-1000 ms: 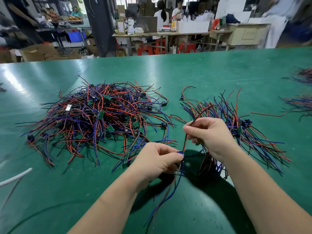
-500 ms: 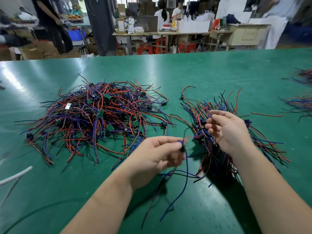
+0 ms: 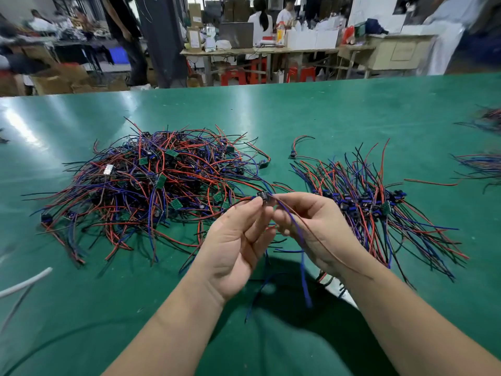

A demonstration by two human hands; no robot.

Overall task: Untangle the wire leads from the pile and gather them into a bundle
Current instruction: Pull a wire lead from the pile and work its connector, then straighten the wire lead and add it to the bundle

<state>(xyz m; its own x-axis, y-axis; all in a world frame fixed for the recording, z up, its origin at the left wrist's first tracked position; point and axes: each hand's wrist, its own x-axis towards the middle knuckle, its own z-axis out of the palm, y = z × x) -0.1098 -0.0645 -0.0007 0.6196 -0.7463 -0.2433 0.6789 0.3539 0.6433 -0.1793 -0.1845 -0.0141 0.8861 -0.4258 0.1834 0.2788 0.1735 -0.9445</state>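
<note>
Left hand (image 3: 233, 248), right hand (image 3: 311, 232) pinch one lead (image 3: 304, 278), seemingly clear of pile (image 3: 151, 185), 10 o'clock. Next we add it to bundle (image 3: 379, 213), 3 o'clock.

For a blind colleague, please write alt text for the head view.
The left hand and right hand pinch one wire lead above a green table. A tangled pile of red and blue leads lies at left, a neater bundle at right.

Left hand (image 3: 233, 248) and right hand (image 3: 314, 229) meet at fingertips (both pinching).
</note>
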